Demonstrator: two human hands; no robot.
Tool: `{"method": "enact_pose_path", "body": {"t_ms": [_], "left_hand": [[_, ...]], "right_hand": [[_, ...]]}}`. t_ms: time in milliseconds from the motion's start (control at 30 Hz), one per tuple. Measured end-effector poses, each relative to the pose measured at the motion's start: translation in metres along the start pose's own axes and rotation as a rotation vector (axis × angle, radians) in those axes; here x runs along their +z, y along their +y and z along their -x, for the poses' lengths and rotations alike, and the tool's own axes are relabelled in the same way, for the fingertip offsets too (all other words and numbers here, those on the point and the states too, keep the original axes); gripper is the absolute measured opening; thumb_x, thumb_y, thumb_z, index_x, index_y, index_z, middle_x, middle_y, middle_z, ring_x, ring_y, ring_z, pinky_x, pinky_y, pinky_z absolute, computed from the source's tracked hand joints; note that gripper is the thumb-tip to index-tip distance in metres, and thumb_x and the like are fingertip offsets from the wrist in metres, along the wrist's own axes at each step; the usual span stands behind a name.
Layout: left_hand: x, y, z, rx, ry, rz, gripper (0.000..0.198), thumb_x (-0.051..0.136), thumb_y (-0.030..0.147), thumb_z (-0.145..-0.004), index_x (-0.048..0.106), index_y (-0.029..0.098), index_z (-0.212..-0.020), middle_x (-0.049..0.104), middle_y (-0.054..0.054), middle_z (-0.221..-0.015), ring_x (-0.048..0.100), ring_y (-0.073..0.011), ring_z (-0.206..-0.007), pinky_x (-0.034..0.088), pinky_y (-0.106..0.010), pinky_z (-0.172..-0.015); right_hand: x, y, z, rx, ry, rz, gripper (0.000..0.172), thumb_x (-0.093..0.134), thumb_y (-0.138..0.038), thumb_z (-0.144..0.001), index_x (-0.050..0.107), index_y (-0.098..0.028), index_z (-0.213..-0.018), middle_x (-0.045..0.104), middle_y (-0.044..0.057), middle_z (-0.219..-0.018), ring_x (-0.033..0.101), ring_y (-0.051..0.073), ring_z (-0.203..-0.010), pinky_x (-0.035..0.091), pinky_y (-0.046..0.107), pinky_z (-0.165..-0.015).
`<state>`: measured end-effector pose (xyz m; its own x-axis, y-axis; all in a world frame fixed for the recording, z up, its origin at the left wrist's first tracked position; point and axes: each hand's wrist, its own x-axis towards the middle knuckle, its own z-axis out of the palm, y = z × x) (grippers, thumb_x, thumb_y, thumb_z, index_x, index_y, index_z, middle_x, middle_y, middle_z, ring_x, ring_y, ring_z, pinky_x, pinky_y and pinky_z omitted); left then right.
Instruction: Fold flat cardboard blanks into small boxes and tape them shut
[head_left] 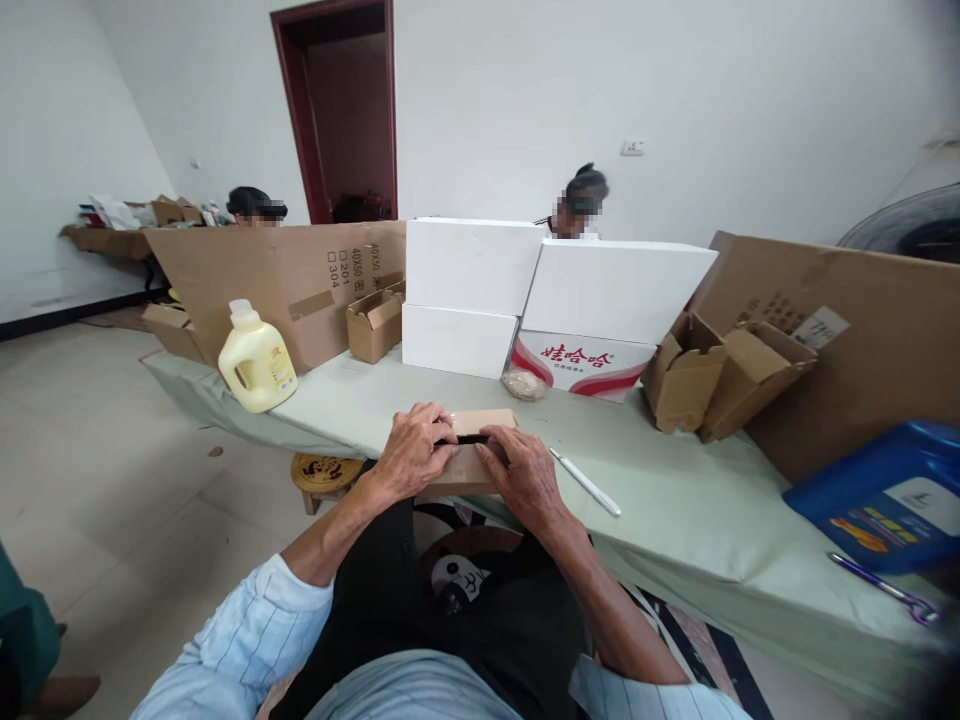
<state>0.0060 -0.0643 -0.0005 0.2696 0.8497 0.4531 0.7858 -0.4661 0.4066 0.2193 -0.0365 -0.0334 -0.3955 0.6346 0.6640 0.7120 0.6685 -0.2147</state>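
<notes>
A small cardboard box [459, 476] sits at the table's front edge, right before my body. A dark gap shows between its two upper panels. My left hand [415, 450] grips its left end, fingers curled over the panel edge by the gap. At the other end my right hand [529, 472] is closed the same way, thumb on the near panel and fingers over the far one. To the right of that hand lies a slim white craft knife [589, 484], touched by neither hand. What the box holds inside is hidden.
Behind stand white boxes [472, 265], with a clear-wrapped roll [523, 384] before them. A yellow jug [256, 358] is at left. Open cartons [682, 375], a blue bottle [885, 495] and a purple pen [881, 585] are at right. Two people sit beyond the boxes.
</notes>
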Motion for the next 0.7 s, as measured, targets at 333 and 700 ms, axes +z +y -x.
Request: {"method": "enact_pose_path", "body": {"t_ms": [333, 700], "left_hand": [[0.013, -0.005, 0.001, 0.046, 0.154, 0.117, 0.017, 0.071, 0.01, -0.088, 0.076, 0.022, -0.078, 0.074, -0.003, -0.101, 0.064, -0.0227, -0.103, 0.045, -0.04, -0.094], [0.012, 0.003, 0.011, 0.157, 0.173, 0.092, 0.018, 0.065, 0.01, -0.095, 0.065, 0.02, -0.081, 0.073, -0.002, -0.096, 0.06, -0.0221, -0.1, 0.037, -0.04, -0.091]], "right_hand": [[-0.002, -0.002, -0.001, 0.007, 0.019, -0.035, 0.008, 0.059, -0.026, -0.102, 0.065, -0.024, -0.098, 0.075, 0.005, -0.092, 0.067, 0.023, -0.086, 0.043, 0.034, -0.079], [-0.002, -0.002, -0.004, 0.024, 0.003, -0.044, 0.013, 0.057, -0.024, -0.101, 0.061, -0.024, -0.088, 0.071, 0.004, -0.085, 0.062, 0.021, -0.079, 0.038, 0.032, -0.075]]}}
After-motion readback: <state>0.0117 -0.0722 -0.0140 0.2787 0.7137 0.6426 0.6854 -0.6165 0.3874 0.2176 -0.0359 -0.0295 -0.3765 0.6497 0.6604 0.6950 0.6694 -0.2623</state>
